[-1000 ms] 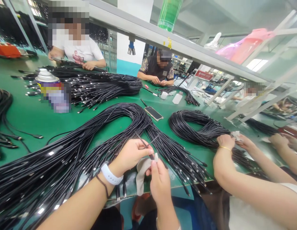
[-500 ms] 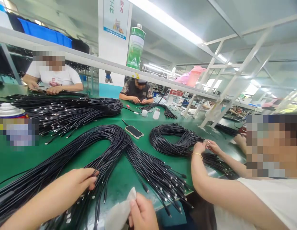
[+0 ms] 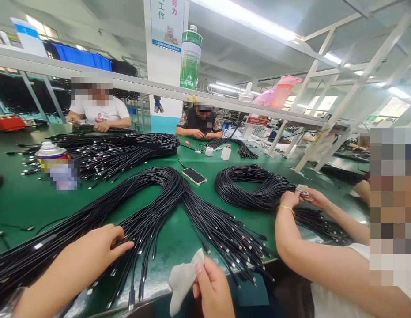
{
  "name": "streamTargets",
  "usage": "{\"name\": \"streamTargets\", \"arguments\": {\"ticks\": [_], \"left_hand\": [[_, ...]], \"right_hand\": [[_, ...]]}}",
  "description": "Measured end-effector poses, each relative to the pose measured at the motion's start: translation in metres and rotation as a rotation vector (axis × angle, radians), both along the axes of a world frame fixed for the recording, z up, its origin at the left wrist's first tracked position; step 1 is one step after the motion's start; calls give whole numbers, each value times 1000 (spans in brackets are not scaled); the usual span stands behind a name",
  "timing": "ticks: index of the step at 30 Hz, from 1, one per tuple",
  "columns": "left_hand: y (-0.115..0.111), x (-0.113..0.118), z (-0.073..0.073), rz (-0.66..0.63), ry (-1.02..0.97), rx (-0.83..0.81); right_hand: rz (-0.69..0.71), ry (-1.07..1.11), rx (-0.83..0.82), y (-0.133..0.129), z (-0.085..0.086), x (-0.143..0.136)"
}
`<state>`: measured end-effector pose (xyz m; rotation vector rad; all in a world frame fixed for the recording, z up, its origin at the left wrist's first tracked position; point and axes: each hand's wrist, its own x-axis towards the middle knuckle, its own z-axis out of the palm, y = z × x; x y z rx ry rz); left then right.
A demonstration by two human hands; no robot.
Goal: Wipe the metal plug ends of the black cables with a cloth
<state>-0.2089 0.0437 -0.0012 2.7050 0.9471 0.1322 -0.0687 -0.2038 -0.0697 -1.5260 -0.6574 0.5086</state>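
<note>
My left hand [image 3: 104, 247] is over the left part of a big bundle of black cables [image 3: 152, 187]. Its thumb stands apart from the curled fingers, and I see nothing held between them. Silver connector ends show on the cables below and beyond it. My right hand [image 3: 212, 282] pinches a white cloth [image 3: 182, 282] between thumb and fingers, at the table's front edge. The cloth hangs down to the left of the hand. To the right of it, another fan of the same cables ends in many metal plugs.
A phone [image 3: 194, 176] lies behind the bundle on the green table [image 3: 102, 187]. A co-worker's hands [image 3: 299, 198] work at a coiled cable bundle [image 3: 236, 198] on the right. A spray can [image 3: 52, 152] stands left. Two people sit across; a shelf [image 3: 132, 84] carries a green can [image 3: 191, 59].
My left thumb and fingers have parted, where they were pinched together at the cables. My right hand still grips the cloth. The whole view has shifted slightly.
</note>
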Motion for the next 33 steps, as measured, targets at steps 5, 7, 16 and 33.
{"name": "streamTargets", "arguments": {"ticks": [5, 7, 16, 33], "left_hand": [[-2, -5, -9, -28, 145, -35], [2, -5, -6, -19, 129, -66], [12, 0, -3, -40, 34, -218], [24, -31, 17, -159, 40, -290]], "right_hand": [[-27, -13, -49, -16, -2, 6], [-41, -3, -51, -20, -2, 7], [-54, 48, -40, -24, -10, 11], [-4, 70, -67, -10, 0, -4]]}}
